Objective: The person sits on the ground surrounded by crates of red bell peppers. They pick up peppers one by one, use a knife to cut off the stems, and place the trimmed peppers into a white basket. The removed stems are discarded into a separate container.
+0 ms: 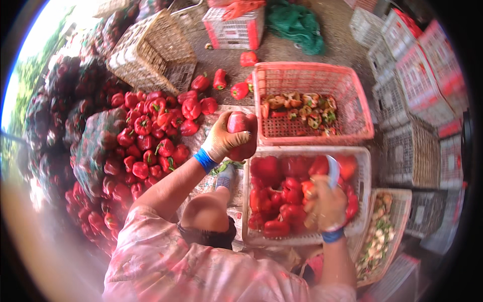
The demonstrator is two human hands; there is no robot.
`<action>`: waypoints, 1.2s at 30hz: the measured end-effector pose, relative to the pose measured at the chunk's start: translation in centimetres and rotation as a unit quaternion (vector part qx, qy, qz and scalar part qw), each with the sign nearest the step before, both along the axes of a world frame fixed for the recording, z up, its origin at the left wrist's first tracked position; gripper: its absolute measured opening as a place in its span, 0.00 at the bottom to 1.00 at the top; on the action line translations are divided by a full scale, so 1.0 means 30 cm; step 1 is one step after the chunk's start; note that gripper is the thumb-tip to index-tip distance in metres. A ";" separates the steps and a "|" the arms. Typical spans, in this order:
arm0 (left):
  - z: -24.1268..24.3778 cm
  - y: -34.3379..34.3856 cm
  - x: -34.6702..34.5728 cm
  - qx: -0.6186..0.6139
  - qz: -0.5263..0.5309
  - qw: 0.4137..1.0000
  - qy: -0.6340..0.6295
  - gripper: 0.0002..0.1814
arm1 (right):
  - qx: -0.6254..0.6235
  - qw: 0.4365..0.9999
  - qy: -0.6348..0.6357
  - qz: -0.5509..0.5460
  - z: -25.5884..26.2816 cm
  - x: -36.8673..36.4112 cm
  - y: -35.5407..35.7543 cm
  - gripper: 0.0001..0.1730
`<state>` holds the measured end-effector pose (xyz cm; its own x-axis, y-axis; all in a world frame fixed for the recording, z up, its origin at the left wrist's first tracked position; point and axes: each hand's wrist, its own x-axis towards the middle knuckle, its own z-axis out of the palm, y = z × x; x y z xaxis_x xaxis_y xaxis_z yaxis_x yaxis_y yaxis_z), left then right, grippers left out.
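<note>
My left hand [223, 142], in a soiled work glove with a blue wristband, grips a large red bell pepper [241, 145]. The pepper is held up left of two crates. My right hand [327, 205], gloved too and blurred, is shut on a knife, whose short curved blade [333, 171] points away from me. Below that hand is a whitish plastic crate [247, 196] filled with red bell peppers [292, 190]. Beyond it stands a pink-red plastic crate [313, 141] with cut pepper cores [313, 109] and scraps in its bottom.
To the left lies a heap of red bell peppers [151, 139] beside stuffed mesh sacks [98, 147]. A beige crate [151, 53] rests tilted behind it. Stacked crates [400, 151] line the right side. A tray of pale and green scraps [381, 234] sits near my right arm. Green netting [298, 26] lies farther off.
</note>
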<state>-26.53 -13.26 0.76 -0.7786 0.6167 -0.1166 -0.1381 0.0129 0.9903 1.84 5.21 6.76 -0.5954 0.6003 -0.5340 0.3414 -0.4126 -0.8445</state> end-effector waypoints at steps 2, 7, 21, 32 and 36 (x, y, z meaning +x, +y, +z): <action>0.135 0.079 0.120 0.009 -0.055 0.998 0.037 0.55 | 0.047 0.996 0.048 0.058 0.060 -0.005 -0.046 0.15; 0.275 0.212 0.398 0.073 -0.134 0.987 0.043 0.58 | 0.103 0.987 0.094 0.081 0.139 0.041 -0.080 0.13; 0.093 0.402 0.461 0.127 -0.049 0.988 -0.079 0.40 | 0.235 0.951 -0.015 0.201 -0.122 0.113 -0.045 0.16; 0.040 0.439 0.406 0.217 -0.005 0.924 -0.314 0.27 | 0.278 0.956 0.096 -0.006 -0.017 0.122 0.038 0.14; 0.007 0.430 0.529 0.164 -0.131 0.940 -0.270 0.30 | 0.083 0.991 0.102 0.000 -0.019 0.102 0.082 0.26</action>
<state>-10.66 -0.35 0.98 -0.4772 0.8507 -0.2206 -0.6561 -0.1778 0.7335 4.89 7.67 6.19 -0.6800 0.6706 -0.2964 0.1571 -0.2616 -0.9523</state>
